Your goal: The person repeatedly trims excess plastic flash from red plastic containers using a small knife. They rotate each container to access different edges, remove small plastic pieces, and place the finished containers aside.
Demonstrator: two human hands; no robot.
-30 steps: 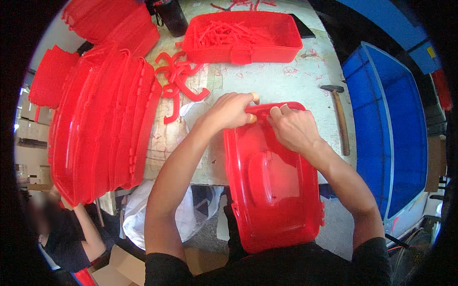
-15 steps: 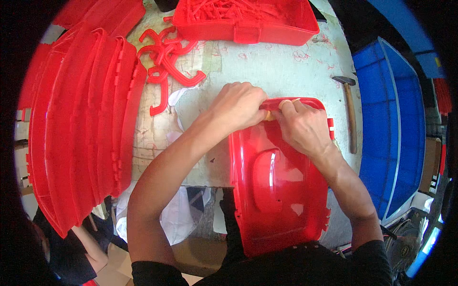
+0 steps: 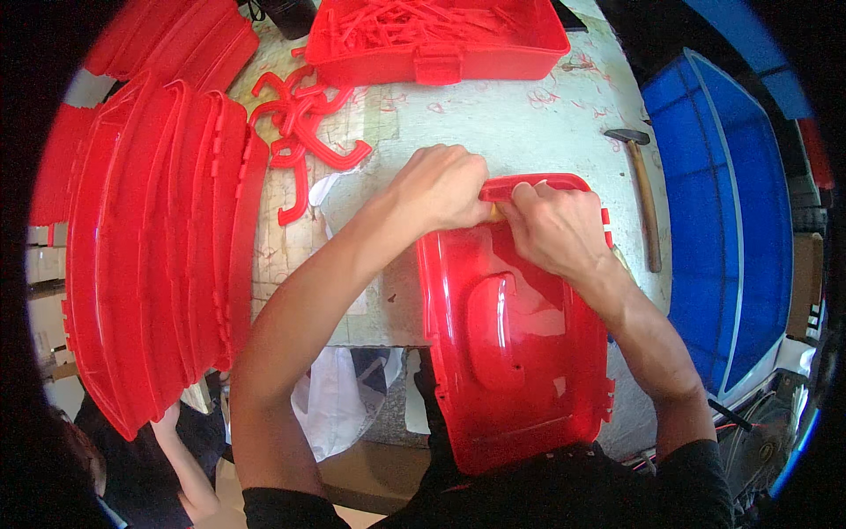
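From where I stand, the red plastic shell looks glossy: a long, shallow rectangle with rounded corners and a big elongated oval form moulded into its middle. Small tabs stick out along its right edge. It lies lengthwise, its near end jutting past the tabletop, its far rim gripped by 2 hands, left hand and right hand.

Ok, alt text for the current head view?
A person's left hand and right hand hold the far end of a red plastic shell at a table. Left are stacked red shells and curved red pieces; right, a hammer and blue crate; beyond, a red box of strips.
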